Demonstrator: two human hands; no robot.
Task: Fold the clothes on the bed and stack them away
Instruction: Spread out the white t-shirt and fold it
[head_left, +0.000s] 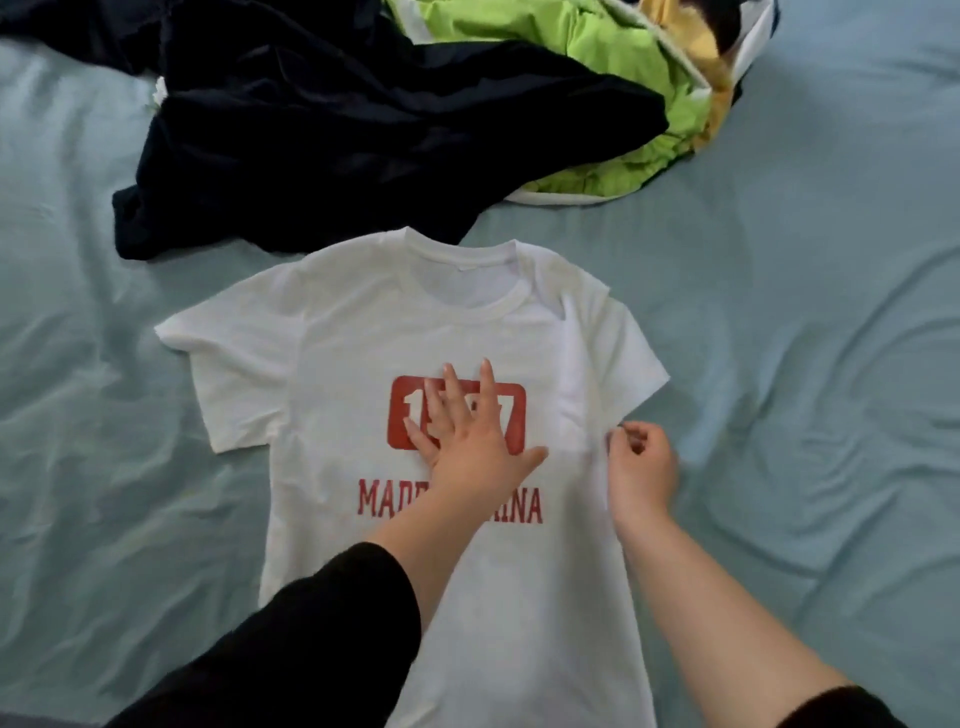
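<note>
Plainly, the white T-shirt (363, 322) lies lengthwise, collar pointing away.

The white T-shirt (363, 322) carries a red box (517, 436) whose white digits lie mostly hidden under the left hand (467, 431), and below it red lettering that begins "MAD" and ends "INA".

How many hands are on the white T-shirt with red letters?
2. The left hand lies flat on the red print of the white short-sleeved T-shirt; the right hand pinches its side edge below the sleeve. No others show.
</note>
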